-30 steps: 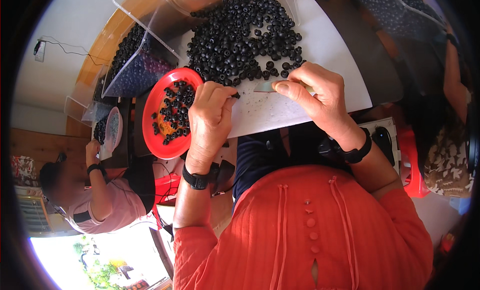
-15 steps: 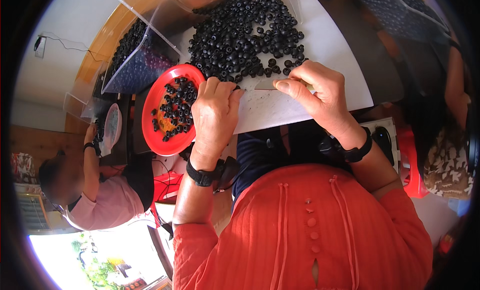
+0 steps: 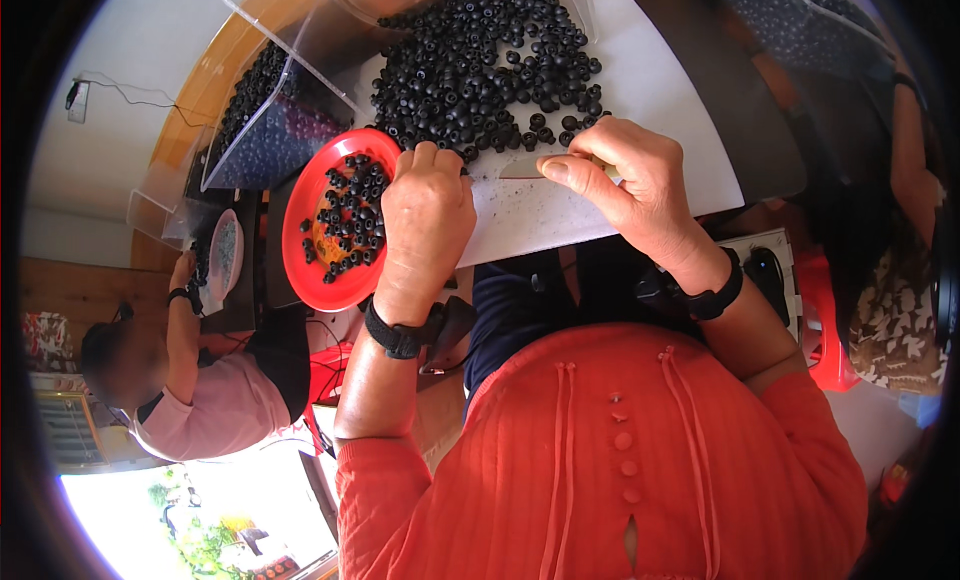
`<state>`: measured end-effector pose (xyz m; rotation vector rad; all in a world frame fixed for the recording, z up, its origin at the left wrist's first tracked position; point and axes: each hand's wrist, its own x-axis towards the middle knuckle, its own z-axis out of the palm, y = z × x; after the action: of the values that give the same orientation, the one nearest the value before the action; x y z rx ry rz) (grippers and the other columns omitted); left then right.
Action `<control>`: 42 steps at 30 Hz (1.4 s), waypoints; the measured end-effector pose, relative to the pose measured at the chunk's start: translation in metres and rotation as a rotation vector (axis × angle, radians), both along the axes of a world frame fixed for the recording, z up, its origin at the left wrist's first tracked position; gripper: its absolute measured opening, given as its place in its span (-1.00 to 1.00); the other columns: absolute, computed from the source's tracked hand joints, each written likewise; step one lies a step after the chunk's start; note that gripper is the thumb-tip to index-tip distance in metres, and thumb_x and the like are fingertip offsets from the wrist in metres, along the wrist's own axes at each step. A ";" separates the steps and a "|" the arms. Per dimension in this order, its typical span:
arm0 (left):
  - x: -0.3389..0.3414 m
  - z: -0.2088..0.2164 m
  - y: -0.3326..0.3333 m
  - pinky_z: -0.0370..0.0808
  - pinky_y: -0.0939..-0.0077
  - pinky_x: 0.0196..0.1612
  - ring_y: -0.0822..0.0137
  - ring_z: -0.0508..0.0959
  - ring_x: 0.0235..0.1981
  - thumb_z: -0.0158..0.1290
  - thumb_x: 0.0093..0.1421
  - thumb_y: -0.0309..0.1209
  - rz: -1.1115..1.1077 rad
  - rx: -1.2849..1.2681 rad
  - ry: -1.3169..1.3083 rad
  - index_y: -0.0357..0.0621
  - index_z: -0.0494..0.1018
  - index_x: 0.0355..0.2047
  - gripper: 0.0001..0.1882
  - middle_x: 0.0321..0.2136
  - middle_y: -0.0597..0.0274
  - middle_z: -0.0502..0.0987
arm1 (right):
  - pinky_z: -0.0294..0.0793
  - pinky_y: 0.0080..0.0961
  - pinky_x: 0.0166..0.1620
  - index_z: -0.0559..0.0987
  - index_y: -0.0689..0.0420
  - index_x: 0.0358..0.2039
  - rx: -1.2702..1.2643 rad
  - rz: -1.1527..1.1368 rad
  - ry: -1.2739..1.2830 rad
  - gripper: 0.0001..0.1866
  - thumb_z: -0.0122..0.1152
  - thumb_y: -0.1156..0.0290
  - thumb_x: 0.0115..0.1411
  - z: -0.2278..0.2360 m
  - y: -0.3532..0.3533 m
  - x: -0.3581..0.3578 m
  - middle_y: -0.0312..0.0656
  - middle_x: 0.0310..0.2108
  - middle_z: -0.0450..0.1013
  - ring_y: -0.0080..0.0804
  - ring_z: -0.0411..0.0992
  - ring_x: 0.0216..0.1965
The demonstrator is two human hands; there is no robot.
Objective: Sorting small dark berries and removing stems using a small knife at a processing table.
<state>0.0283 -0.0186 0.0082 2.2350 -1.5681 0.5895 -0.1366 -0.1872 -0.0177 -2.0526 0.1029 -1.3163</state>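
Observation:
My left hand [image 3: 430, 215] is closed, fingers curled down, beside the right rim of a red plate [image 3: 297, 265]. A dark bit shows at its fingertips, but I cannot make out what it is. In my right hand [image 3: 630, 180], pinched between thumb and fingers, is a small knife [image 3: 522, 168] whose thin blade points left toward the left hand. Beyond both hands, a large heap of small black hollow parts [image 3: 450, 80] covers the far part of a white board [image 3: 670, 70]. More such parts [image 3: 352, 205] lie loose on the plate.
A clear plastic bin [image 3: 270, 145] of black parts stands at the far left; another clear bin [image 3: 800, 25] is at the far right. A co-worker [image 3: 215, 400] sits at the left by a pale bowl [image 3: 227, 250]. A second person's arm [image 3: 912, 170] shows at the right edge.
My left hand has shifted slightly left, its fingers curled further under. My right hand and the knife have moved a little to the left.

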 end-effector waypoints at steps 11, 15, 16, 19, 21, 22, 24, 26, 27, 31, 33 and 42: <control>-0.016 0.003 0.018 0.56 0.07 -0.18 -0.08 0.56 -0.23 0.24 0.09 -0.59 -0.040 -0.006 0.199 -0.25 0.57 -0.35 -0.89 -0.35 0.04 0.53 | 0.34 -0.37 -0.51 0.58 0.17 -0.52 -0.086 -0.035 0.048 -0.69 0.57 0.31 0.13 -0.001 -0.001 -0.001 -0.22 -0.62 0.42 -0.31 0.39 -0.61; -0.012 0.000 0.016 0.56 0.09 -0.17 -0.08 0.56 -0.22 0.27 0.09 -0.55 -0.040 -0.008 0.194 -0.24 0.58 -0.35 -0.89 -0.34 0.05 0.53 | 0.38 -0.39 -0.48 0.62 0.12 -0.47 -0.235 -0.137 0.040 -0.77 0.57 0.36 0.11 -0.003 0.001 0.003 -0.28 -0.60 0.43 -0.34 0.39 -0.59; -0.012 0.000 0.016 0.56 0.09 -0.17 -0.08 0.56 -0.22 0.27 0.09 -0.55 -0.040 -0.013 0.195 -0.24 0.58 -0.35 -0.89 -0.34 0.05 0.53 | 0.38 -0.39 -0.48 0.62 0.12 -0.47 -0.240 -0.137 0.041 -0.77 0.57 0.36 0.11 -0.002 0.002 0.003 -0.28 -0.60 0.43 -0.34 0.39 -0.59; -0.011 -0.002 0.018 0.57 0.09 -0.18 -0.07 0.56 -0.22 0.27 0.09 -0.55 -0.019 -0.019 0.186 -0.25 0.58 -0.35 -0.89 -0.35 0.05 0.53 | 0.40 -0.36 -0.47 0.63 0.07 -0.45 -0.351 -0.117 0.063 -0.78 0.57 0.35 0.05 0.002 0.004 0.002 -0.30 -0.57 0.38 -0.32 0.41 -0.54; -0.009 -0.005 0.022 0.57 0.09 -0.17 -0.07 0.56 -0.22 0.27 0.09 -0.55 -0.017 -0.033 0.194 -0.25 0.58 -0.35 -0.88 -0.34 0.05 0.53 | 0.42 -0.35 -0.44 0.62 0.05 -0.45 -0.442 -0.029 0.101 -0.78 0.57 0.33 0.01 0.007 0.007 -0.001 -0.30 -0.50 0.34 -0.31 0.42 -0.47; -0.009 -0.006 0.023 0.57 0.09 -0.17 -0.07 0.56 -0.22 0.27 0.09 -0.55 -0.020 -0.037 0.196 -0.25 0.58 -0.35 -0.88 -0.34 0.05 0.53 | 0.46 -0.30 -0.40 0.54 0.01 -0.53 -0.487 -0.011 0.132 -0.71 0.55 0.23 0.01 0.001 0.007 0.001 -0.28 -0.40 0.36 -0.27 0.44 -0.36; -0.011 -0.008 0.024 0.57 0.08 -0.17 -0.07 0.56 -0.21 0.27 0.09 -0.56 -0.024 -0.058 0.205 -0.25 0.59 -0.34 -0.88 -0.34 0.05 0.53 | 0.47 -0.30 -0.38 0.54 0.02 -0.53 -0.535 -0.025 0.151 -0.71 0.55 0.25 0.00 -0.002 0.006 0.003 -0.28 -0.40 0.37 -0.26 0.44 -0.34; -0.013 -0.008 0.025 0.57 0.08 -0.17 -0.08 0.56 -0.21 0.27 0.09 -0.56 -0.026 -0.057 0.187 -0.25 0.59 -0.33 -0.87 -0.33 0.05 0.53 | 0.47 -0.31 -0.36 0.54 0.04 -0.53 -0.584 -0.032 0.168 -0.71 0.55 0.27 -0.02 -0.004 0.006 0.005 -0.28 -0.40 0.37 -0.25 0.44 -0.33; -0.014 -0.008 0.026 0.58 0.08 -0.17 -0.08 0.56 -0.20 0.27 0.08 -0.56 -0.028 -0.053 0.166 -0.25 0.59 -0.32 -0.86 -0.32 0.05 0.52 | 0.48 -0.30 -0.35 0.53 0.05 -0.54 -0.557 -0.139 0.190 -0.72 0.54 0.29 -0.01 -0.006 0.005 0.006 -0.27 -0.40 0.38 -0.24 0.44 -0.32; -0.013 -0.011 0.025 0.53 0.11 -0.16 -0.07 0.56 -0.20 0.24 0.14 -0.55 -0.024 -0.084 0.151 -0.28 0.62 -0.28 -0.88 -0.34 0.02 0.53 | 0.49 -0.29 -0.33 0.52 0.06 -0.53 -0.479 -0.337 0.245 -0.74 0.53 0.35 -0.01 -0.004 0.007 0.007 -0.26 -0.39 0.38 -0.23 0.44 -0.31; -0.014 -0.014 0.025 0.54 0.11 -0.14 -0.07 0.56 -0.19 0.23 0.15 -0.56 0.017 -0.079 0.152 -0.28 0.61 -0.26 -0.87 -0.32 0.02 0.52 | 0.50 -0.29 -0.33 0.52 0.06 -0.52 -0.497 -0.250 0.203 -0.74 0.53 0.35 -0.01 0.000 0.007 0.005 -0.26 -0.39 0.37 -0.24 0.45 -0.31; -0.022 -0.021 0.025 0.56 0.08 -0.19 -0.07 0.54 -0.20 0.25 0.10 -0.58 0.015 -0.137 0.100 -0.26 0.58 -0.24 -0.81 -0.29 0.03 0.49 | 0.54 -0.31 -0.29 0.54 0.06 -0.47 -0.589 0.006 0.241 -0.75 0.52 0.35 0.02 -0.003 0.007 0.007 -0.26 -0.34 0.40 -0.26 0.46 -0.29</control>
<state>0.0061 0.0067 -0.0129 2.1419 -1.4194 0.5628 -0.1295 -0.1798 -0.0209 -2.6981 -0.2091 -1.1812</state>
